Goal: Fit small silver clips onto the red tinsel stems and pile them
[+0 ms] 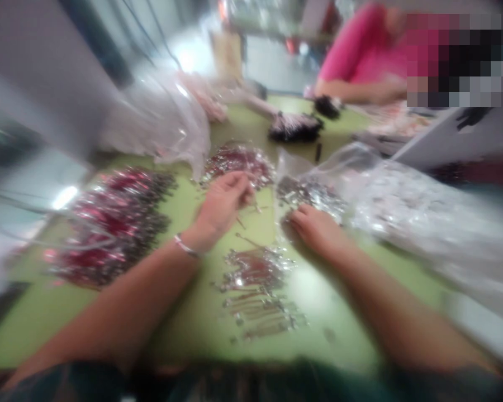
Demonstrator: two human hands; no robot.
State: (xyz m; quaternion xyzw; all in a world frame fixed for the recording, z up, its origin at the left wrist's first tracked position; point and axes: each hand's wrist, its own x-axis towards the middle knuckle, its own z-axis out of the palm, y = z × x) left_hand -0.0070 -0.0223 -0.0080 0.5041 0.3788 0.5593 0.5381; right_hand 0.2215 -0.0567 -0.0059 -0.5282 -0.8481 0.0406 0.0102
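Note:
My left hand (224, 204) is closed in a pinch at the near edge of a pile of dark red strands with shiny metal parts (241, 159). A thin strand (257, 207) shows just below its fingertips; blur hides whether they grip it. My right hand (318, 229) has its fingers bent together at a heap of small silvery metal pieces (312, 192) on clear plastic. What those fingertips hold is too blurred to make out. Between my forearms, short reddish strands with metal ends (260, 285) lie roughly side by side on the green tabletop (184, 324).
A large heap of red strands with metal ends (113, 223) lies at the left. Behind it is a clear plastic bag (163, 123). Bagged whitish items (423, 212) spread along the right. Across the table sits a person in pink (360, 56), near a black-tipped bundle (295, 125).

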